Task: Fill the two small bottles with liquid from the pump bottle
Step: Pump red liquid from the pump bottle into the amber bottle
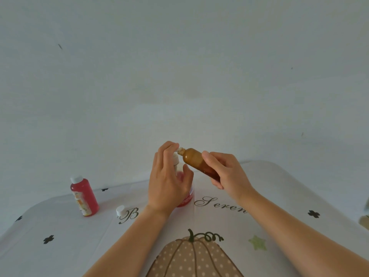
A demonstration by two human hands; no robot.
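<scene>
So the right hand [227, 176] has its fingers gripping the small amber plastic bottle [194, 158], mouth pointing ten o'clock. The left hand [165, 184] clasps the red-liquid pump bottle [185, 199]. I'd pump gently.

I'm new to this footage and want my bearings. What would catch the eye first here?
Mid-frame, the right hand holds a tilted amber small bottle, its neck at the nozzle of the pump bottle, which the left hand grips from above. At left a capped red bottle stands on the pumpkin-print tablecloth, a loose white cap near it.
</scene>
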